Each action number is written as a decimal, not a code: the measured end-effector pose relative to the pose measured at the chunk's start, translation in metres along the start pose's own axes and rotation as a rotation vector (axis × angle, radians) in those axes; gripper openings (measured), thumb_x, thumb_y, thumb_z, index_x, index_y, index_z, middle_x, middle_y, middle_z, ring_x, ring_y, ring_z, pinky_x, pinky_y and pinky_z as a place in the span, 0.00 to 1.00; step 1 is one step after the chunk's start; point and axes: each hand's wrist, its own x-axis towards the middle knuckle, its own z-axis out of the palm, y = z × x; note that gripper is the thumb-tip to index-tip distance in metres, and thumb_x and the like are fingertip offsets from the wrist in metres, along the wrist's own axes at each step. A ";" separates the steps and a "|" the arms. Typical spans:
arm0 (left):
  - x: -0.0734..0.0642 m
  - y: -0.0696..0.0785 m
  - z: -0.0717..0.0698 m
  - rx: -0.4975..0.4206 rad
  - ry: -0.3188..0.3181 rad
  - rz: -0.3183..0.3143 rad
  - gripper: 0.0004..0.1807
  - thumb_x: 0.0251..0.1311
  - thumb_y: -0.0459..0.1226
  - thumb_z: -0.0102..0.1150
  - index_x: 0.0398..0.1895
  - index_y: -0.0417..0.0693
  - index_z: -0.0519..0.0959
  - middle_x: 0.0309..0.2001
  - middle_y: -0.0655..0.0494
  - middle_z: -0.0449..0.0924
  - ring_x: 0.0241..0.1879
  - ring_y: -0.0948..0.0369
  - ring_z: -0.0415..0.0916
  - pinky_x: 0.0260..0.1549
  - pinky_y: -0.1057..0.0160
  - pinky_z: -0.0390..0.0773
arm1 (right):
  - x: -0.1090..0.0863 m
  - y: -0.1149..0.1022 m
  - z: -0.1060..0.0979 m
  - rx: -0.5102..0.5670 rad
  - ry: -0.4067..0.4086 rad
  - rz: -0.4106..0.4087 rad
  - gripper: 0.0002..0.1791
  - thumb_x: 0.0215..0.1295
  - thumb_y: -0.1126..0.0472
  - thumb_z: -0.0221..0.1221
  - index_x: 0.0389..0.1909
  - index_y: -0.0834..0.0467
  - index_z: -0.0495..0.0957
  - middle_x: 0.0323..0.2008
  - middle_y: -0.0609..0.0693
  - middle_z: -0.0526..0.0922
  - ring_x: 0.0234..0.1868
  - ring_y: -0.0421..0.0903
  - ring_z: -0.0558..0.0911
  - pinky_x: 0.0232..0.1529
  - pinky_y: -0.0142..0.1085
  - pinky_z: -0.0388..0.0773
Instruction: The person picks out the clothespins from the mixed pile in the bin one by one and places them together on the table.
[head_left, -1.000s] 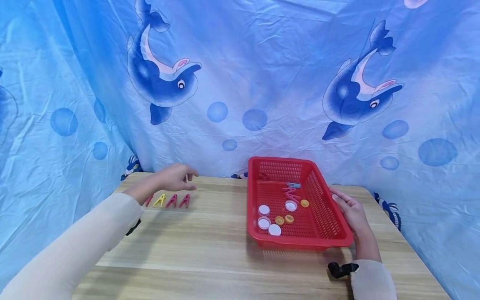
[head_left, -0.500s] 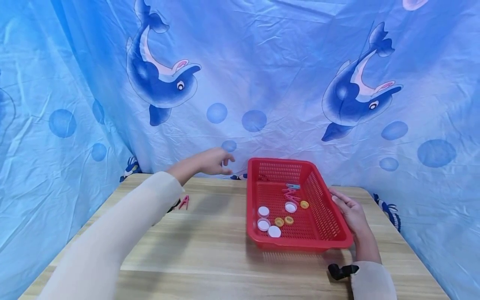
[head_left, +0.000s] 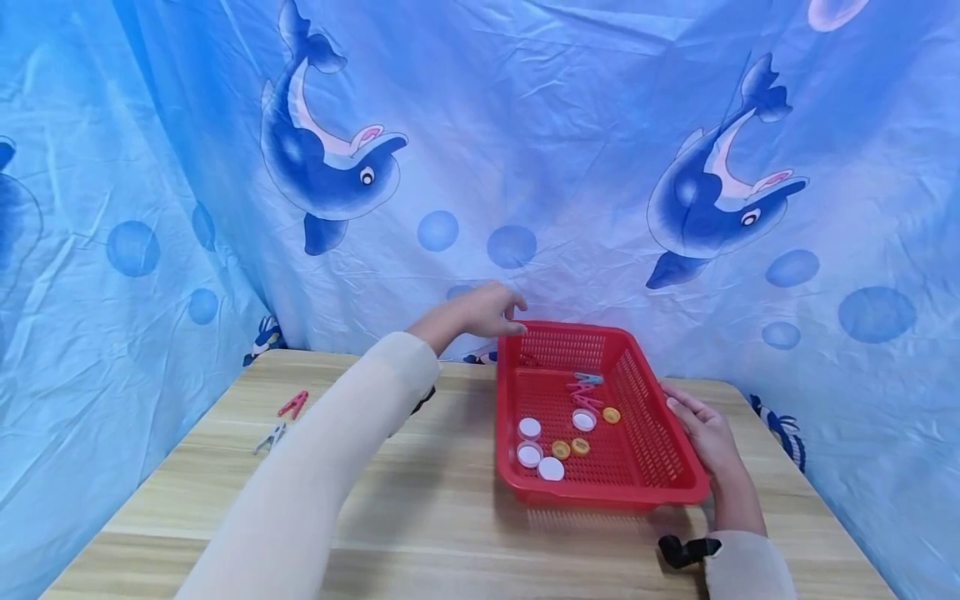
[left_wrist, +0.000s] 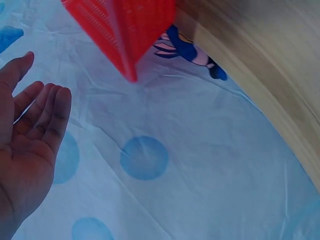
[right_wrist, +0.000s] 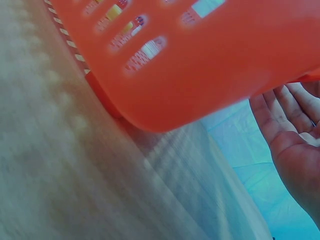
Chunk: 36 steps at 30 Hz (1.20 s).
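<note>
My left hand (head_left: 491, 310) hovers by the back left corner of the red plastic basket (head_left: 600, 495). Its palm (left_wrist: 30, 160) shows bare in the left wrist view, with the fingers gently bent and holding nothing. On the right side, my right hand (head_left: 705, 432) grips the basket's rim, thumb on top and fingers beneath. Inside the basket lie a light blue clothespin (head_left: 588, 378), pink clothespins (head_left: 585, 398), several white caps (head_left: 551, 469) and yellow caps (head_left: 611, 415). A red clothespin (head_left: 293, 404) and a whitish clothespin (head_left: 271, 437) rest on the table, partly beside my left sleeve.
The wooden table (head_left: 450, 550) has its back edge close to a blue dolphin-print curtain (head_left: 465, 150). My left forearm (head_left: 330, 467) crosses above the table's left half and hides part of it. A black strap piece (head_left: 686, 551) sits at my right wrist.
My left hand has moved right from above the row of clothespins to the basket's corner. The forearm now covers the yellow and some red clothespins. My right hand keeps its grip on the basket.
</note>
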 end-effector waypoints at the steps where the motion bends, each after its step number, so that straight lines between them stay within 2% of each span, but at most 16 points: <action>1: 0.003 0.002 0.000 0.001 0.004 0.002 0.25 0.70 0.46 0.63 0.65 0.44 0.78 0.44 0.54 0.81 0.42 0.60 0.78 0.41 0.63 0.80 | -0.001 0.000 0.000 0.002 0.000 0.005 0.41 0.69 0.41 0.62 0.79 0.48 0.61 0.48 0.31 0.85 0.47 0.37 0.87 0.46 0.39 0.85; 8: 0.025 0.012 -0.001 -0.014 0.033 -0.021 0.25 0.70 0.45 0.62 0.65 0.43 0.77 0.47 0.51 0.81 0.45 0.58 0.78 0.45 0.61 0.80 | -0.001 0.001 -0.001 0.020 0.000 0.007 0.41 0.69 0.42 0.62 0.79 0.48 0.61 0.48 0.31 0.85 0.47 0.37 0.87 0.46 0.39 0.85; 12: 0.036 0.017 0.001 -0.049 0.042 -0.065 0.27 0.70 0.46 0.62 0.67 0.43 0.76 0.51 0.49 0.81 0.49 0.57 0.78 0.48 0.59 0.80 | -0.001 0.002 -0.002 0.014 -0.006 -0.004 0.40 0.71 0.43 0.61 0.79 0.49 0.61 0.47 0.31 0.85 0.47 0.37 0.87 0.46 0.38 0.85; 14: 0.041 0.019 0.004 -0.092 0.057 -0.093 0.27 0.70 0.46 0.62 0.68 0.43 0.75 0.53 0.48 0.81 0.51 0.56 0.79 0.49 0.59 0.81 | -0.001 0.002 -0.002 0.009 -0.005 -0.012 0.39 0.71 0.43 0.61 0.79 0.49 0.61 0.48 0.30 0.85 0.46 0.37 0.87 0.45 0.37 0.85; 18: 0.051 0.027 0.013 -0.240 0.101 -0.176 0.28 0.69 0.47 0.64 0.68 0.46 0.76 0.54 0.50 0.81 0.52 0.56 0.79 0.48 0.59 0.82 | 0.000 0.002 -0.002 0.017 -0.007 -0.020 0.40 0.71 0.43 0.61 0.79 0.49 0.61 0.48 0.31 0.85 0.47 0.36 0.87 0.46 0.37 0.85; 20: 0.055 0.033 0.018 -0.307 0.118 -0.205 0.28 0.68 0.47 0.65 0.67 0.48 0.76 0.54 0.50 0.81 0.51 0.56 0.80 0.47 0.59 0.83 | 0.000 0.002 -0.001 0.020 -0.011 -0.022 0.40 0.71 0.43 0.61 0.79 0.50 0.61 0.48 0.31 0.85 0.47 0.37 0.87 0.46 0.38 0.85; 23: 0.063 0.044 0.027 -0.338 0.137 -0.211 0.27 0.68 0.47 0.65 0.67 0.49 0.76 0.53 0.52 0.82 0.50 0.57 0.80 0.46 0.60 0.83 | 0.000 0.001 -0.001 0.024 -0.015 -0.020 0.40 0.71 0.43 0.61 0.79 0.50 0.61 0.49 0.31 0.85 0.47 0.37 0.87 0.46 0.38 0.85; 25: 0.068 0.052 0.034 -0.341 0.149 -0.177 0.26 0.69 0.46 0.65 0.66 0.47 0.77 0.53 0.51 0.82 0.50 0.57 0.80 0.46 0.61 0.83 | 0.001 0.000 -0.001 0.020 -0.015 -0.016 0.40 0.71 0.43 0.61 0.79 0.49 0.61 0.49 0.31 0.85 0.47 0.37 0.87 0.46 0.38 0.85; 30: 0.079 0.070 0.053 -0.387 0.178 -0.135 0.25 0.68 0.45 0.65 0.65 0.48 0.77 0.50 0.52 0.82 0.47 0.59 0.80 0.43 0.64 0.83 | 0.003 0.002 -0.003 0.022 -0.024 -0.029 0.38 0.72 0.44 0.60 0.79 0.49 0.61 0.49 0.30 0.85 0.47 0.36 0.87 0.46 0.37 0.85; 33: 0.086 0.077 0.068 -0.421 0.202 -0.158 0.25 0.67 0.46 0.67 0.64 0.49 0.78 0.49 0.55 0.83 0.45 0.61 0.80 0.42 0.65 0.83 | 0.002 0.002 -0.003 0.025 -0.023 -0.041 0.38 0.73 0.44 0.60 0.79 0.50 0.61 0.49 0.30 0.85 0.47 0.36 0.87 0.45 0.36 0.85; 36: 0.091 0.081 0.083 -0.433 0.192 -0.179 0.23 0.67 0.45 0.67 0.62 0.49 0.79 0.48 0.56 0.83 0.45 0.62 0.80 0.42 0.66 0.83 | 0.002 0.003 -0.002 0.029 -0.025 -0.036 0.38 0.72 0.45 0.60 0.79 0.50 0.61 0.49 0.31 0.85 0.47 0.37 0.87 0.46 0.37 0.85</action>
